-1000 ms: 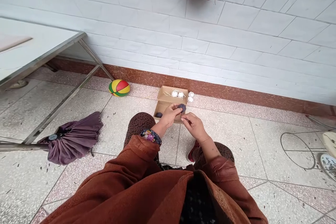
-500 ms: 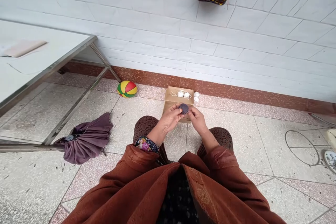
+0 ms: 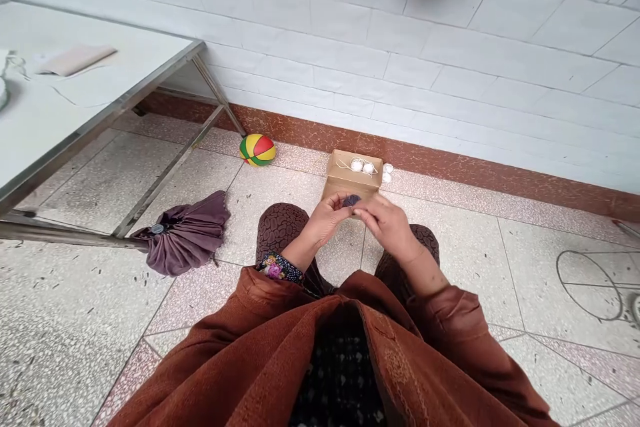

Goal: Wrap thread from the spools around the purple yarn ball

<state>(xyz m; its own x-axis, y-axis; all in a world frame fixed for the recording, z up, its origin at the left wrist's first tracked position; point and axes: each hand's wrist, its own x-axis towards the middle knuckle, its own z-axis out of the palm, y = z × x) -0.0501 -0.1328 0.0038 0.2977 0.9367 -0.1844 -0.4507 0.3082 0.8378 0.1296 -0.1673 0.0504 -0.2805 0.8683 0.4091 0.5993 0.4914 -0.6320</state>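
A small dark purple-grey ball of yarn [image 3: 351,201] is between my hands, above the near part of an open cardboard box [image 3: 345,185]. My left hand [image 3: 327,217] is closed around its left side, thumb and fingers gripping it. Against the ball's near right side, my right hand [image 3: 387,220] is closed in a pinch; a strand there is too thin to make out. Two white balls of thread [image 3: 363,165] with loose ends sit in the far part of the box. More small white balls [image 3: 387,173] lie on the floor just right of it.
A red, yellow and green ball [image 3: 258,149] lies by the leg of a metal-framed table [image 3: 150,47] at left. A folded purple umbrella [image 3: 187,233] is on the floor. The tiled wall [image 3: 310,40] rises behind the box. A wire stand [image 3: 590,285] is at right.
My right hand has moved in from the ball's right side to its near side, now partly covering it. The view has shifted, so the surroundings appear a little higher and further right.
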